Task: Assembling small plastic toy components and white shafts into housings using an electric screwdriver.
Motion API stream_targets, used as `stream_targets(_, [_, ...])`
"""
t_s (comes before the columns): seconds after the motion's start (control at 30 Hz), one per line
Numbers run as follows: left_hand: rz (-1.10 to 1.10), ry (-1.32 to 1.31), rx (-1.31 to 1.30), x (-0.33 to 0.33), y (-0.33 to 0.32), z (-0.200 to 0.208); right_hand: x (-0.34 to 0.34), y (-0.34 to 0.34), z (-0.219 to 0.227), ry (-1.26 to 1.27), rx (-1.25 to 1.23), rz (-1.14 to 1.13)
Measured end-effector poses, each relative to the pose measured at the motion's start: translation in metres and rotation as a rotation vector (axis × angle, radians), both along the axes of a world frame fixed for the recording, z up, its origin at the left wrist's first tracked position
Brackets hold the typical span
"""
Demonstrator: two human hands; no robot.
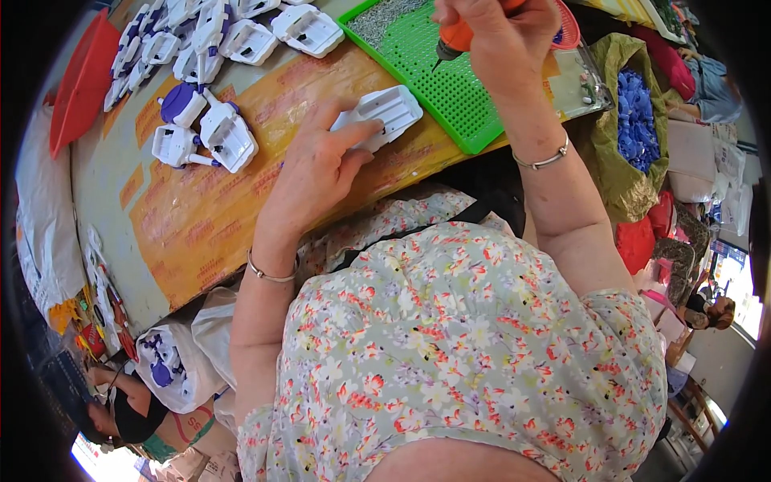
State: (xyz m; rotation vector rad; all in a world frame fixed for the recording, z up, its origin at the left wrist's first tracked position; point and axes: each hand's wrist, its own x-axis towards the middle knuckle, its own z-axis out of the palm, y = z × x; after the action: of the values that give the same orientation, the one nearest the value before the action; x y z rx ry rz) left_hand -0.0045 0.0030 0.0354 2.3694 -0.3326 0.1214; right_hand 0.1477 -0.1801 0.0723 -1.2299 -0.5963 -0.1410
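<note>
My left hand (317,161) rests at the table's edge, its fingers closed on a white plastic shell (400,112), hollow side up. My right hand (506,52) grips an orange and black electric screwdriver (456,37), whose dark tip points down over a green perforated tray (474,128). Small silvery screws (384,20) are heaped in the tray's far left part. Left of my left hand lies a white and purple assembly (229,136) of joined shells with a purple round part (181,104).
Many white and purple assemblies (249,42) are piled at the far left, beside a red basin (84,80). Yellowish tape (201,233) covers much of the table. At right stands a green-gold sack (606,165) with blue pieces (637,120). Another person (132,398) sits at lower left.
</note>
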Motion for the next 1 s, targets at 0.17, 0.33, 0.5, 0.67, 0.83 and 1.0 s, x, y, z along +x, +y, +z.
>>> stream_targets(0.17, [0.002,-0.082,0.036,0.001,-0.001,-0.001,-0.021,0.000,0.018,0.032,0.024,0.019])
stream_targets(0.33, [0.016,-0.091,-0.018,0.002,-0.005,-0.003,-0.003,0.028,-0.023,-0.571,0.382,0.423])
stream_targets(0.5, [0.012,-0.096,-0.022,0.002,-0.004,-0.003,-0.048,0.018,0.004,0.061,-0.023,0.105])
stream_targets(0.67, [0.009,-0.093,-0.002,0.001,-0.004,-0.004,-0.010,0.035,-0.028,-0.627,0.321,0.353])
stream_targets(0.83, [-0.002,-0.118,0.000,0.002,-0.003,-0.005,-0.061,0.011,0.005,0.055,-0.100,0.102])
stream_targets(1.0, [0.005,-0.135,-0.008,0.002,-0.006,-0.005,-0.006,0.029,-0.042,-0.735,0.210,0.374])
